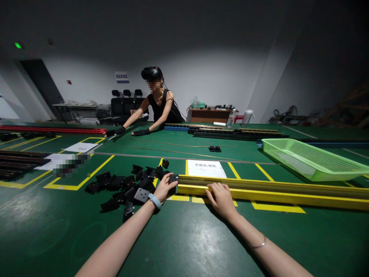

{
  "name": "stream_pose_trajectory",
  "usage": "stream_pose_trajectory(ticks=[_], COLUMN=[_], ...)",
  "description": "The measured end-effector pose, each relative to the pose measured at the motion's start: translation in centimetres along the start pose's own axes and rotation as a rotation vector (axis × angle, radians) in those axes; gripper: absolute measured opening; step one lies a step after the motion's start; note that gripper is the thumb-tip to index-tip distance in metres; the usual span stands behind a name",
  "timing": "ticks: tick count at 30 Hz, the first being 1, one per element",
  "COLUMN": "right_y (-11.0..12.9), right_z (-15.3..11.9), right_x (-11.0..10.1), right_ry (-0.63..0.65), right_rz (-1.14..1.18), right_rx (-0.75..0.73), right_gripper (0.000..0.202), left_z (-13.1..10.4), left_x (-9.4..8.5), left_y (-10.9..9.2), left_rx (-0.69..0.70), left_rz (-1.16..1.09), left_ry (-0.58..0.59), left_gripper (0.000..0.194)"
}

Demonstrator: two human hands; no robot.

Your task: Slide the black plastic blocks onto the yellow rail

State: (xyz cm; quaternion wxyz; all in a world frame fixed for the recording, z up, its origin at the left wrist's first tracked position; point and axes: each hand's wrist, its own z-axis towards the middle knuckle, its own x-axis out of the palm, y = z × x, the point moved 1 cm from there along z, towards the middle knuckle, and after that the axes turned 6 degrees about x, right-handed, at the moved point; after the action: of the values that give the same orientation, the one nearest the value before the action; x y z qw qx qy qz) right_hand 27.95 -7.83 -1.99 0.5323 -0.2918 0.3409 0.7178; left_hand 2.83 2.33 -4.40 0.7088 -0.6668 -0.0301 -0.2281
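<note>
My left hand (pixel 163 189), with a pale blue band on the wrist, is closed on a black socket module (pixel 173 178). That module sits against the left end of a long yellow rail (pixel 259 195); how far it is inside the channel I cannot tell. My right hand (pixel 221 198) grips the rail's near wall a little way along, fingers over the top edge and thumb in front. Left of my left hand lies a loose heap of black modules (pixel 117 181), one showing a grey socket face (pixel 141 195).
A white printed sheet (pixel 206 169) lies behind the rail. A green plastic basket (pixel 311 159) stands at right. Two small black pieces (pixel 215 149) and thin rods lie mid-table. Across the table a co-worker (pixel 161 104) in a headset reaches toward a red rail (pixel 57 130).
</note>
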Motion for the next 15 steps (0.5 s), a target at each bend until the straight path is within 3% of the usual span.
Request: stream_pose_trajectory(ticks=[15], right_y=[-0.23], right_z=[0.06], right_x=[-0.11], right_ry=[0.019], right_rz=[0.011], right_rx=[0.005], right_gripper=[0.024], left_z=[-0.08], left_x=[0.40], left_y=[-0.47], left_rx=[-0.020], left_rz=[-0.021], left_ry=[0.004], left_gripper=[0.061])
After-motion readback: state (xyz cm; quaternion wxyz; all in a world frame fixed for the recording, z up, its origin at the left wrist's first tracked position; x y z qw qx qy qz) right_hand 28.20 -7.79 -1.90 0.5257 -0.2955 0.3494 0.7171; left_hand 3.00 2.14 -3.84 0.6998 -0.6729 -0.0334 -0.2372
